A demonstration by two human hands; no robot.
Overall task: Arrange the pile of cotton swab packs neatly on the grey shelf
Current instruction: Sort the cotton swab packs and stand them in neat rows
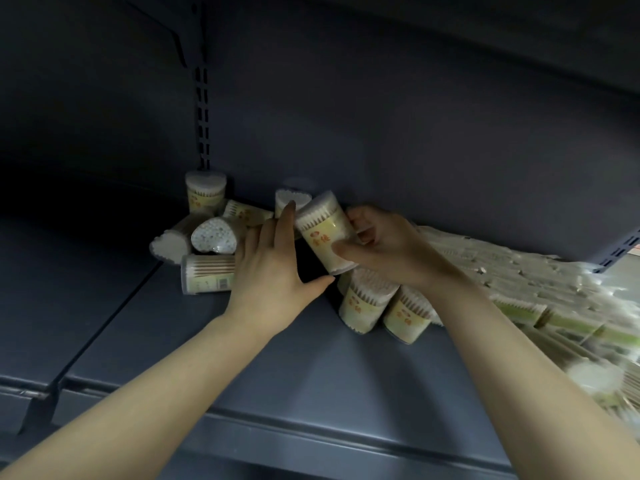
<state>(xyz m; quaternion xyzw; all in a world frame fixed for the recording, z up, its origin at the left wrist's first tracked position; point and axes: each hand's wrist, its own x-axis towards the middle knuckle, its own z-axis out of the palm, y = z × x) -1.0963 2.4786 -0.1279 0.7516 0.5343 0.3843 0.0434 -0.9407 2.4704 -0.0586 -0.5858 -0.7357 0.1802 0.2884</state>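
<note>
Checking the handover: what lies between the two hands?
Head view: a tilted cotton swab pack, gripped by the right hand, with the left hand fingertips touching it.

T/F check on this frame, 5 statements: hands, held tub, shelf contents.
1. The right hand grips a swab tub. True.
2. The left hand grips a tub too. False: its fingers are straight, beside the held tub.
3. An upright tub stands at the shelf's back left. True.
4. Every tub stands upright. False: several lie on their sides, such as the barcode tub.
5. Flat swab bags are piled right of the tubs on the shelf. True.
</note>
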